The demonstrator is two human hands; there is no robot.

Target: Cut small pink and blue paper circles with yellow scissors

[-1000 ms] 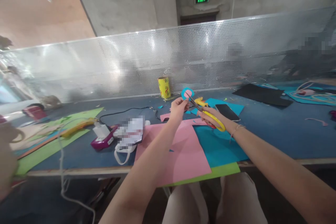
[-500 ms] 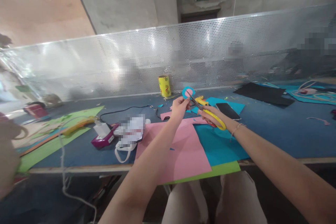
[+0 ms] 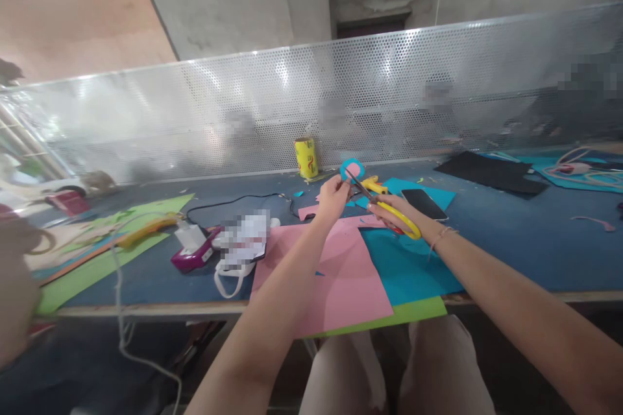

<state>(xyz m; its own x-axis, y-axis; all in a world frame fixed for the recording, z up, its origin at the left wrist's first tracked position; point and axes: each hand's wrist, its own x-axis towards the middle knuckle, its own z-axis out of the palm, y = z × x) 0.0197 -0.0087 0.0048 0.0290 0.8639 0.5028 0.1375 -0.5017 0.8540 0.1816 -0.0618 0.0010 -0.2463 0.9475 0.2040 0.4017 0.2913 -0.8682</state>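
Observation:
Between the fingers of my left hand (image 3: 335,196) is a small round paper piece (image 3: 353,169), blue around the rim with a pink middle. My right hand (image 3: 393,209) is closed round the handles of a pair of scissors (image 3: 406,224) with yellow grips. Their blades point up and left and reach the lower edge of the paper piece; whether they are apart I cannot tell. Under my forearms lie a pink paper sheet (image 3: 341,279) and a blue sheet (image 3: 413,269). A yellow tool (image 3: 374,185), partly hidden, rests just behind the scissors.
A phone (image 3: 424,205) lies right of my hands. A yellow can-like cylinder (image 3: 305,157) stands by the perforated metal screen (image 3: 272,117). Black paper (image 3: 491,173) is at the right. On the left are a purple power socket (image 3: 192,256), a white cable (image 3: 118,272) and green paper (image 3: 68,285).
Both hands stay nearly in place, holding the paper piece and the scissors. The view has shifted slightly.

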